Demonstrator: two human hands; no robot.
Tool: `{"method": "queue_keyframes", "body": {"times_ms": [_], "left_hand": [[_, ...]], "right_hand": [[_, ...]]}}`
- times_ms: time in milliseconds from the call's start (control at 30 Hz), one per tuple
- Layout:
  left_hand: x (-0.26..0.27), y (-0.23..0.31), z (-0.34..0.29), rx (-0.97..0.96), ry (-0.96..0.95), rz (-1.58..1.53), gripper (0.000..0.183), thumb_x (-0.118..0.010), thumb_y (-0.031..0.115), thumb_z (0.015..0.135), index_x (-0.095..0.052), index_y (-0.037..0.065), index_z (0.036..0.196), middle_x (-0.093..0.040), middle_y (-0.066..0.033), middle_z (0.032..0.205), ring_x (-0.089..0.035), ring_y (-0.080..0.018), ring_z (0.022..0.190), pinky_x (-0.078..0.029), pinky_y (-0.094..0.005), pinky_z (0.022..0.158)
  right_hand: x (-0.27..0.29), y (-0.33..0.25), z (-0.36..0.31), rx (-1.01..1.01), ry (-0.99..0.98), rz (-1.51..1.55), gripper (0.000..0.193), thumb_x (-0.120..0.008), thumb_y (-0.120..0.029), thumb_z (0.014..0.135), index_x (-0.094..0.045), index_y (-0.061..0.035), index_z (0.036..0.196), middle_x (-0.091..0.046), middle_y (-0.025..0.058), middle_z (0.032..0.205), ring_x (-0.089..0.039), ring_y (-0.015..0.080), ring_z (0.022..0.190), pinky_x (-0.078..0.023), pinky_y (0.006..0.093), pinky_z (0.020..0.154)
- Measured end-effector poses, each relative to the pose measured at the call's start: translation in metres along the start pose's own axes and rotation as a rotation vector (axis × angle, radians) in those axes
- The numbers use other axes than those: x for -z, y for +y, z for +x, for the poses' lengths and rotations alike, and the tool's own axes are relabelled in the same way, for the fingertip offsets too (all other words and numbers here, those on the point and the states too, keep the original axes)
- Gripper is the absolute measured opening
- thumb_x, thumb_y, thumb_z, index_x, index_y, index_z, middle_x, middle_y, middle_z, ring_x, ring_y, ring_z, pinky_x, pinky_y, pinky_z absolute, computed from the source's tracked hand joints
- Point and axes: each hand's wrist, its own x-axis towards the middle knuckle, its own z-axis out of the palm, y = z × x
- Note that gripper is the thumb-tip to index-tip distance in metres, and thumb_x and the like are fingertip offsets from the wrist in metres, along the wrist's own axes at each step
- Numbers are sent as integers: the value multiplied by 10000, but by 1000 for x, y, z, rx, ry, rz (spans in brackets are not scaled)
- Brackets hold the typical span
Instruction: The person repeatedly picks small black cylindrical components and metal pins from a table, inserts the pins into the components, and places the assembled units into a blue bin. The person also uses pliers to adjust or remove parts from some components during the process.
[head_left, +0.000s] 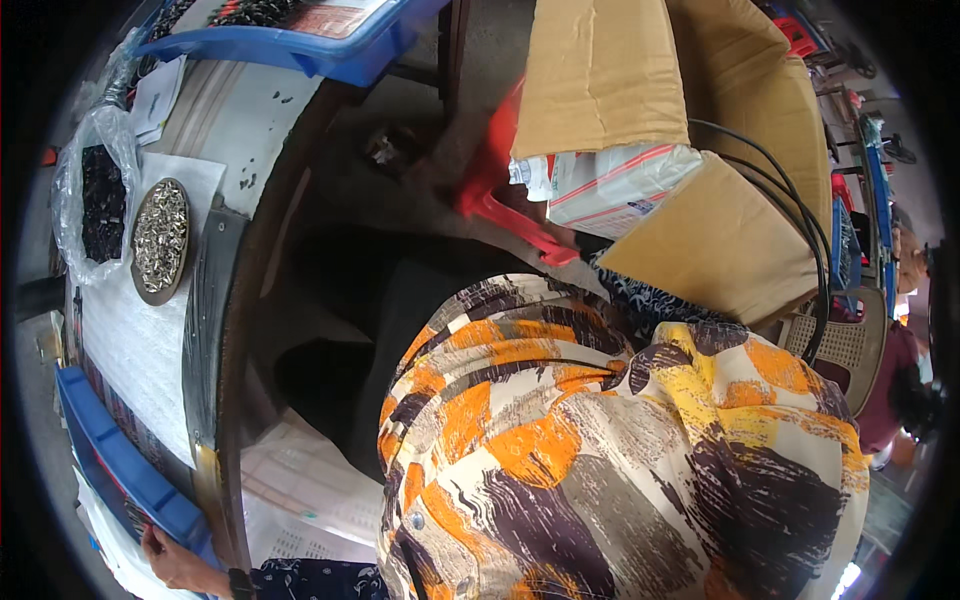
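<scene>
At the lower left edge my left hand (182,565), with a dark band at the wrist, is at the near end of a blue plastic tray (140,455). Its fingers are bent and drawn together by small dark pieces; what they hold is too small to make out. A navy patterned sleeve (650,308) shows beside an open cardboard box (715,235), and my right hand is hidden there. White packages (620,188) with red stripes fill part of the box.
On the table at left, a round dish (160,242) of small metal parts lies on white sheeting beside a clear bag (100,195) of black pieces. Another blue tray (300,45) stands at the far end. A red plastic stool (500,205) is beside the box; black cables (818,240) hang over it.
</scene>
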Motion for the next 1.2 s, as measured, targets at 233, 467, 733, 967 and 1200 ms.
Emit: {"method": "queue_keyframes", "body": {"times_ms": [233, 467, 733, 967, 1200], "left_hand": [[8, 14, -5, 14, 7, -55, 279, -579, 225, 915, -679, 22, 1079, -703, -110, 1035, -664, -230, 926, -495, -320, 843], [7, 11, -3, -9, -6, -6, 269, -590, 220, 916, -681, 18, 1068, -703, -106, 1027, -662, -229, 929, -495, -314, 845], [-3, -12, 12, 5, -7, -68, 268, -583, 205, 923, -675, 12, 1083, -696, -120, 1058, -657, -235, 966, -490, -318, 874], [-1, -22, 19, -51, -23, -49, 289, -573, 210, 930, -658, -2, 1107, -685, -124, 1090, -647, -239, 997, -478, -315, 901], [-14, -34, 30, -13, -38, -66, 291, -569, 226, 936, -661, -2, 1089, -686, -127, 1085, -652, -241, 990, -482, -319, 890]], "right_hand": [[25, 6, -45, -66, -16, 18, 285, -553, -170, 838, -583, -25, 1083, -592, 163, 1048, -581, 327, 996, -482, 411, 832], [32, 9, -55, -88, -10, 36, 282, -560, -181, 847, -576, -19, 1077, -598, 166, 1027, -592, 321, 982, -488, 406, 818], [35, 9, -59, -96, -19, 29, 282, -568, -195, 856, -568, -11, 1071, -604, 169, 1003, -603, 315, 965, -495, 401, 802], [38, 12, -61, -111, -30, 40, 284, -575, -206, 865, -562, -5, 1065, -610, 172, 982, -614, 309, 950, -501, 396, 789], [33, 7, -67, -130, -15, 35, 289, -582, -218, 874, -555, 2, 1060, -615, 174, 961, -624, 303, 935, -507, 391, 775]]}}
